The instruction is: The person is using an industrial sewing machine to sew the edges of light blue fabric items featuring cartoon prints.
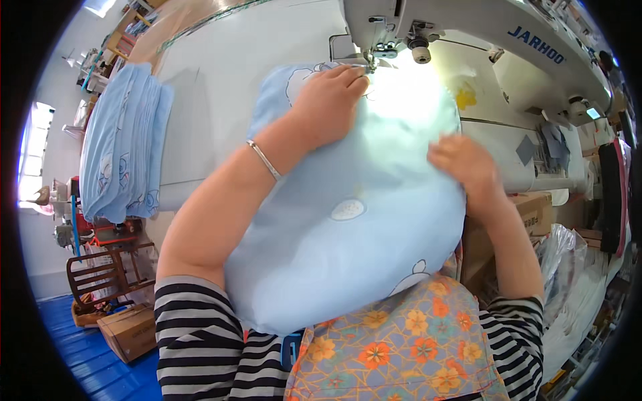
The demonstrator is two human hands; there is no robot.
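A light blue cloth piece (301, 267) with rounded corners and printed cartoon outlines spreads from the sewing machine's needle area (372, 63) down to my lap. My left hand (331, 103), with a silver bangle at the wrist, is bent over the cloth's far edge just left of the presser foot, fingers closed together on the fabric. What its thumb does is hidden. My right hand (466, 167) is at the cloth's right edge, its fingers curled in and smeared by motion. Whether it grips the edge cannot be made out.
A stack of similar blue cloth pieces (124, 144) hangs over the table's left side. The white sewing machine head (468, 20) spans the top right, its lamp glaring on the cloth. Cardboard boxes (127, 331) and a wooden chair (100, 274) stand at left; plastic wrapping (562, 257) lies at right.
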